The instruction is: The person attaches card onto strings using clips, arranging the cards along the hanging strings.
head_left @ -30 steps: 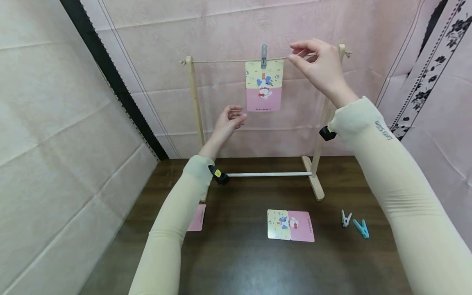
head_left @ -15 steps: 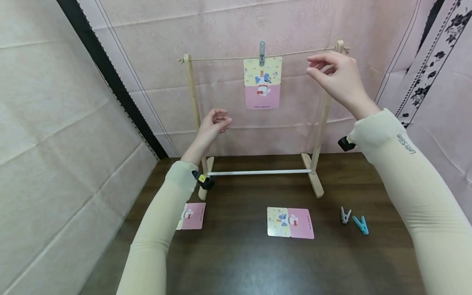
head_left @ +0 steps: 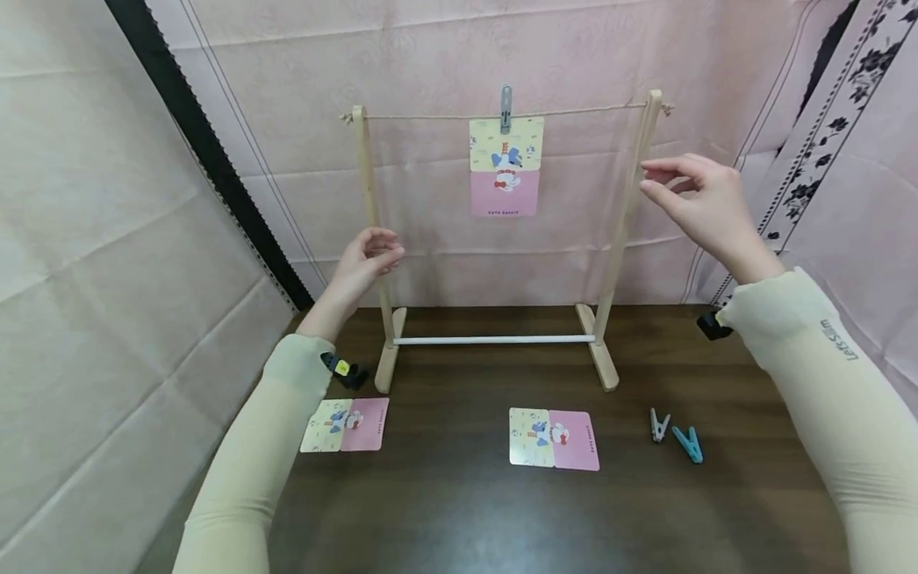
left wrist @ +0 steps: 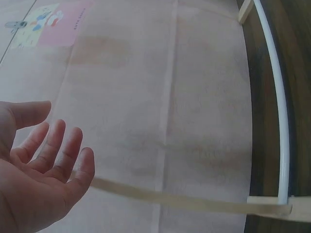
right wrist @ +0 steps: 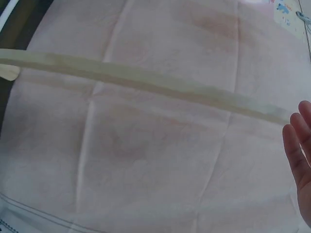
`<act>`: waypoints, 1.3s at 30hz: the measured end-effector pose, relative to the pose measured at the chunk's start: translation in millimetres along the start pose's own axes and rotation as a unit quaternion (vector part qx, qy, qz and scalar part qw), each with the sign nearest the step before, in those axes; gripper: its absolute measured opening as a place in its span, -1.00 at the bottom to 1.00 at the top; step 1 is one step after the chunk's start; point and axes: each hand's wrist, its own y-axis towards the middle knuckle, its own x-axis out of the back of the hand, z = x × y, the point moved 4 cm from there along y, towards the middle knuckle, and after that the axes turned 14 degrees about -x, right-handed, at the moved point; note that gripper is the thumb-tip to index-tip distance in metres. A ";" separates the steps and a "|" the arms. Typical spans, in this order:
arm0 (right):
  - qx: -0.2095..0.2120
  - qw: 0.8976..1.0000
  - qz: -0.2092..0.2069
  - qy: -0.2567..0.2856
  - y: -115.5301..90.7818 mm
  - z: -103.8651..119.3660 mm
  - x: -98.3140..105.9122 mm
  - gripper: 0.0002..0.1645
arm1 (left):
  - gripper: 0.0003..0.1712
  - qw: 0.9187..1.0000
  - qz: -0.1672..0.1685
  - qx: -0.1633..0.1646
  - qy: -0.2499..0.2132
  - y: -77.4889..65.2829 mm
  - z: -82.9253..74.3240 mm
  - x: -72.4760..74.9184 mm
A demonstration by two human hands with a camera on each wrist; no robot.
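Note:
A yellow-and-pink card [head_left: 505,179] hangs from the rope [head_left: 574,112] of a wooden stand, pinned by a grey clothespin [head_left: 506,110]. My left hand [head_left: 355,271] hovers near the stand's left post, its fingers loosely bent and holding nothing; in the left wrist view the palm [left wrist: 39,194] is bare. To the right of the right post [head_left: 624,215] my right hand [head_left: 703,207] is raised, thumb and fingers apart with nothing between them. Only some fingertips [right wrist: 296,145] and part of that hand show in the right wrist view.
Two similar cards lie on the dark wooden table [head_left: 445,510]: a left card [head_left: 346,425] near my left sleeve and a middle card [head_left: 554,439]. A grey clothespin [head_left: 659,426] and a blue clothespin [head_left: 688,445] lie right of them. A white bar [head_left: 495,340] joins the stand's feet.
My right hand has let go of the rope and moved right and down. My left hand has drawn back left and down, uncovering the left card. The hanging card stays pinned.

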 end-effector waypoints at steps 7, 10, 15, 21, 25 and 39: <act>-0.025 1.000 0.004 -0.016 -18.9 -24.2 6.8 -0.61 | -0.51 0.999 -0.005 -0.007 0.031 -19.4 8.2 23.9; -0.029 0.999 0.006 -0.020 -27.3 -32.4 6.0 -0.62 | -0.48 0.999 -0.006 0.003 0.046 -30.2 14.6 34.8; -0.032 0.999 0.010 -0.021 -41.5 -45.3 4.2 -0.64 | -0.55 0.997 -0.018 0.008 0.080 -50.1 20.3 51.6; -0.026 1.000 0.004 -0.015 -58.1 -60.0 2.5 -0.66 | -0.63 0.994 -0.028 0.003 0.103 -73.2 27.0 67.4; -0.015 1.000 0.008 -0.012 -70.1 -71.8 -2.6 -0.68 | -0.61 0.993 -0.023 0.003 0.119 -88.3 33.3 75.1; -0.120 0.992 0.040 0.011 -113.8 -125.3 -13.6 -0.58 | -0.54 0.986 -0.012 0.035 0.161 -124.8 69.8 78.5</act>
